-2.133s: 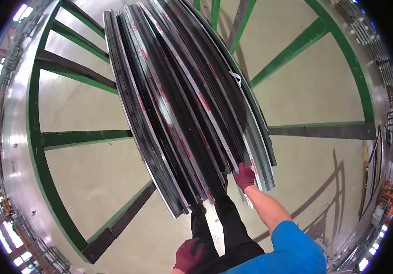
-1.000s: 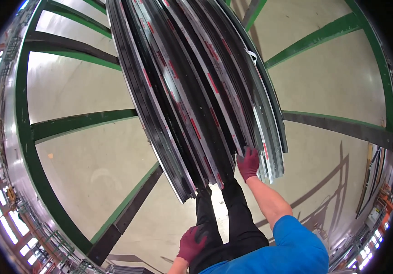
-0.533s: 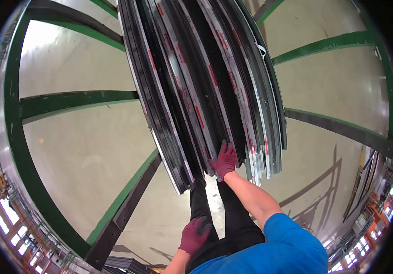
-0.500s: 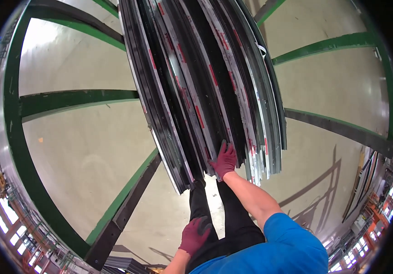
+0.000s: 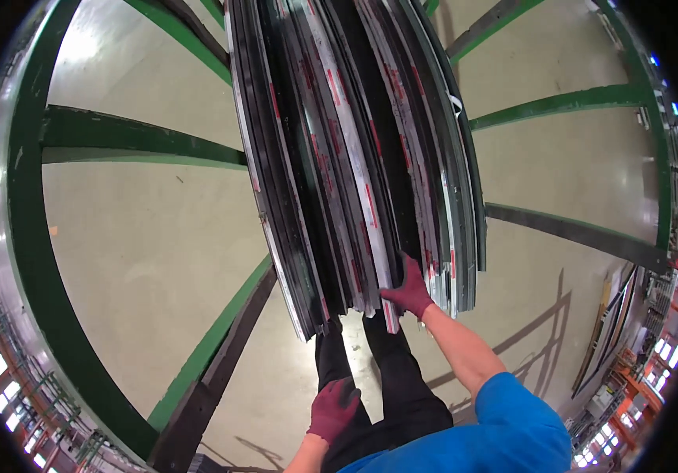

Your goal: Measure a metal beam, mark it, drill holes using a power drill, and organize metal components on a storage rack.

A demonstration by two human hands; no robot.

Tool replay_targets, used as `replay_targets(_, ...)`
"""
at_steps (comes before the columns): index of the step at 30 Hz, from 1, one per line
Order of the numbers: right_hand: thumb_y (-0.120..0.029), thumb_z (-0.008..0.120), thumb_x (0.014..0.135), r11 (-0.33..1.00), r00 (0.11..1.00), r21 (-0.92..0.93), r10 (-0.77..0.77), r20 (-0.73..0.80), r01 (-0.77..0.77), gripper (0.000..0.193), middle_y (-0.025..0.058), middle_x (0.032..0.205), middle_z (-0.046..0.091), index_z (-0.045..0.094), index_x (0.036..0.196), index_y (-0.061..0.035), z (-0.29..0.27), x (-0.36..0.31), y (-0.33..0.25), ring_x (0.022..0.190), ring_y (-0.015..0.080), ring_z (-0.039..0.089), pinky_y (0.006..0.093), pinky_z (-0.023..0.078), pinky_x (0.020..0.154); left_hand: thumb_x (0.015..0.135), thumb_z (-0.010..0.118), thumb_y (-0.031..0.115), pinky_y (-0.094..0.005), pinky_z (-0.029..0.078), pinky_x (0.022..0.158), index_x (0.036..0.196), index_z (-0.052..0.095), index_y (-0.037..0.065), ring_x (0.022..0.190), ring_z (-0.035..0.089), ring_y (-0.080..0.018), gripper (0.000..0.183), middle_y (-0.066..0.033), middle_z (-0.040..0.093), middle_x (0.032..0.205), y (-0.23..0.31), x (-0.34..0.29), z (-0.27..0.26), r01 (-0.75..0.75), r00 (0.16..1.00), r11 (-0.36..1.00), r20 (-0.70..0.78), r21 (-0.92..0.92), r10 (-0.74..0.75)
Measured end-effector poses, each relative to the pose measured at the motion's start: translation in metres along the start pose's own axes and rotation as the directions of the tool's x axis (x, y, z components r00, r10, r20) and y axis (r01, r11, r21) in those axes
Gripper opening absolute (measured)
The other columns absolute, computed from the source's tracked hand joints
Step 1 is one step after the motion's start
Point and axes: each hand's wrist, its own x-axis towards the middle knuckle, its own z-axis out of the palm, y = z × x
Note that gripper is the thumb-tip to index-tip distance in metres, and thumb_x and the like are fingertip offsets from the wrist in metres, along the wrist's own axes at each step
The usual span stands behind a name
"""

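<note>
From where I steer, the bundle of long strips (image 5: 315, 158) fills twelve o'clock. Towards five, the right hand (image 5: 410, 290) has its fingers grasping a pale strip (image 5: 378, 244) near its end. The left hand (image 5: 334, 410) hovers at six; I can't tell whether its curled fingers are clenched.

Green frame (image 5: 24, 197) with crossbars (image 5: 142, 142), pale floor (image 5: 142, 229) beneath, long strips (image 5: 607, 331) at right, orange framework (image 5: 638, 384) near the rim.

We have long profiles (image 5: 337, 158) lying toward twelve o'clock across a frame (image 5: 27, 189), its beams (image 5: 142, 140) at ten, two and three, our right hand (image 5: 410, 292) at the profiles' near ends, our left hand (image 5: 332, 410) at six.
</note>
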Motion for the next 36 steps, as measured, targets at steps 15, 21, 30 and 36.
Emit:
replay_targets(15,-0.029,0.097,0.059,0.947,0.989,0.311,-0.113,0.097,0.078,0.117,0.0171,0.144,0.053,0.035,0.156,-0.0027,-0.064,-0.023,0.025,0.132,0.0294,0.054,0.0419,0.046,0.11,0.092,0.074,0.03,-0.041,0.055,0.083,0.125,0.068,0.009,0.093,0.069,-0.0305,0.04,-0.0143,0.069,0.108,0.014,0.033,0.015,-0.025,0.998,0.993,0.056,-0.113,0.032)
replay_targets(21,-0.035,0.096,0.059,0.996,0.992,-0.045,-0.076,-0.099,0.072,0.114,0.0202,0.148,0.048,0.038,0.152,-0.0041,-0.097,-0.008,0.058,0.137,0.0348,0.049,0.0447,0.043,0.114,0.092,0.072,0.032,-0.0432,0.054,0.095,0.125,0.068,0.009,0.112,0.068,-0.0361,0.04,-0.0173,0.07,0.121,-0.014,0.016,0.003,0.133,0.991,0.99,0.031,-0.055,-0.131)
replay_targets(30,-0.044,0.092,0.064,0.943,0.996,-0.321,0.069,-0.053,-0.083,0.115,0.025,0.147,0.043,0.031,0.155,-0.0083,-0.022,-0.001,0.029,0.138,0.0424,0.043,0.0487,0.04,0.116,0.089,0.076,0.037,-0.0448,0.042,0.114,0.15,0.042,-0.002,0.136,0.051,-0.0405,0.081,-0.0258,0.052,0.145,-0.12,0.04,0.046,0.312,0.903,0.949,-0.294,-0.051,-0.313)
replay_targets(36,-0.042,0.082,0.08,0.941,0.983,-0.314,-0.158,-0.089,0.123,0.087,0.0279,0.14,0.05,0.043,0.148,-0.0056,0.045,-0.004,-0.036,0.137,0.0453,0.046,0.049,0.041,0.114,0.084,0.08,0.036,-0.0458,0.045,0.11,0.15,0.042,-0.001,0.133,0.054,-0.0418,0.086,-0.0279,0.056,0.141,-0.13,0.136,0.022,0.325,0.83,0.91,-0.383,-0.257,-0.404)
